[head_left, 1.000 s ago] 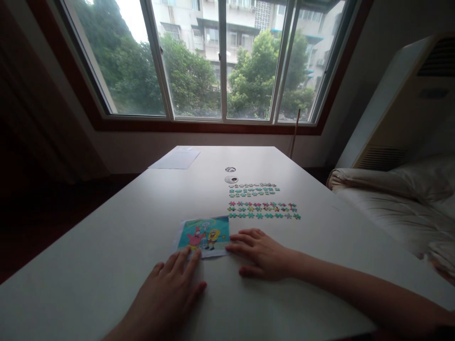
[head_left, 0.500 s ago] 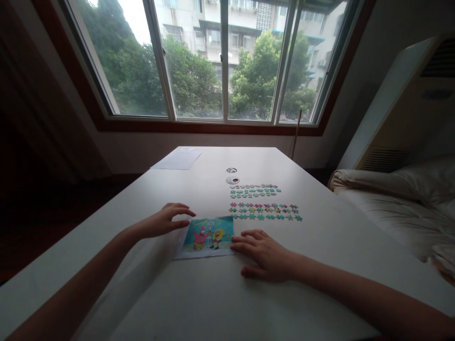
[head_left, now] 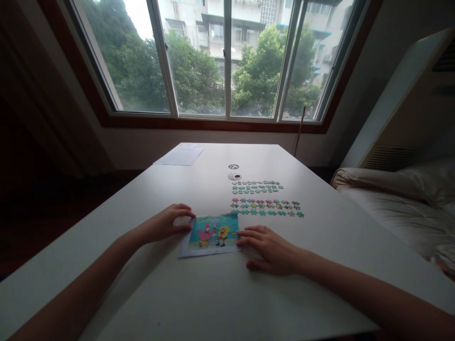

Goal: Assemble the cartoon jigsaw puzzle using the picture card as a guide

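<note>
A cartoon picture sheet with a white border lies on the white table in front of me. It shows a pink starfish, a yellow sponge figure and a third figure on turquoise. My left hand is at its upper left edge, fingers apart, fingertips touching the border. On the right edge rest the fingertips of my right hand, which lies spread on the tabletop with its thumb apart. Just beyond the sheet, to the right, several jigsaw pieces are laid out in rows, mostly turquoise, some pink or yellow.
Two round holes with covers are set in the table past the pieces. A white paper sheet lies at the far left corner. A padded sofa stands at the right, and a window is behind the table.
My left hand has come to touch the sheet's upper left edge. The sheet appears slightly further right in view, as does my right hand; the camera view has also shifted a little.
</note>
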A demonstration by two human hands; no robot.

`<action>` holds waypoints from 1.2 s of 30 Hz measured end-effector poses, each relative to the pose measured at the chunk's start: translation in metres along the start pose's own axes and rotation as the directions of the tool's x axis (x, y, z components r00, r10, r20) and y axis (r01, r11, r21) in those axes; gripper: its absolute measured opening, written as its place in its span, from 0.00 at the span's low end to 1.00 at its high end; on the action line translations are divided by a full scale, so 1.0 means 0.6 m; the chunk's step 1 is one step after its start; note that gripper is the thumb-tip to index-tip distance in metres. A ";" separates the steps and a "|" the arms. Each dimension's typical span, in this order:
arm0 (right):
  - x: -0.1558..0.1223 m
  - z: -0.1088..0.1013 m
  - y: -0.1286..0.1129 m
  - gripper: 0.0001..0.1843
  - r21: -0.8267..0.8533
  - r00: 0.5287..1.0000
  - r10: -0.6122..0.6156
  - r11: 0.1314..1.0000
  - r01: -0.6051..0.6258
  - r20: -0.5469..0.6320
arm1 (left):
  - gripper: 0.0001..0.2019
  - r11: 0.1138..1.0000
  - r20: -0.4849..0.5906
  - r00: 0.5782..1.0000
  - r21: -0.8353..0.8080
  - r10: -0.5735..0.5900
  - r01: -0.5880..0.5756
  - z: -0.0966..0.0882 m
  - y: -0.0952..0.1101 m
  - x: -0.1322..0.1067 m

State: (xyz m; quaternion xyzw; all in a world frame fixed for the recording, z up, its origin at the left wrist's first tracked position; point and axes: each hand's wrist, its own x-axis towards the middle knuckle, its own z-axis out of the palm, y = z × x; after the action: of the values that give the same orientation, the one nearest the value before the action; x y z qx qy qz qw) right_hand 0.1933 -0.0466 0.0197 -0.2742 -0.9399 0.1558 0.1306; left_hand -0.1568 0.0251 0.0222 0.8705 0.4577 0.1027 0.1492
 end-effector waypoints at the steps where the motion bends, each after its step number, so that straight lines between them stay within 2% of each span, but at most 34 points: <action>1: -0.001 -0.001 0.001 0.24 0.009 1.000 -0.004 1.000 0.004 0.002 | 0.25 1.000 -0.007 1.000 0.004 0.005 -0.005 0.002 0.003 0.001; 7: -0.006 -0.003 0.009 0.22 0.021 1.000 -0.019 1.000 0.019 0.001 | 0.23 0.998 -0.020 0.998 0.017 0.053 -0.053 0.011 0.016 0.005; 13: -0.004 -0.004 0.011 0.25 -0.002 0.998 -0.054 0.999 0.054 0.015 | 0.21 0.997 -0.021 0.997 0.026 0.078 -0.078 0.007 0.019 0.004; 23: -0.003 -0.004 0.008 0.20 0.039 1.000 -0.023 0.999 0.023 -0.007 | 0.25 0.998 0.026 0.998 0.014 0.056 -0.057 0.001 0.015 -0.009; 36: -0.004 0.000 0.013 0.17 0.061 1.000 -0.013 0.998 0.013 -0.013 | 0.24 0.999 0.016 0.999 -0.006 0.045 -0.044 0.000 0.020 -0.008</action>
State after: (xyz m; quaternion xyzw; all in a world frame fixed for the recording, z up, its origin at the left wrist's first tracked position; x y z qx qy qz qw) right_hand 0.1991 -0.0417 0.0162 -0.2649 -0.9357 0.1821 0.1457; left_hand -0.1505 0.0147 0.0264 0.8808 0.4367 0.1004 0.1530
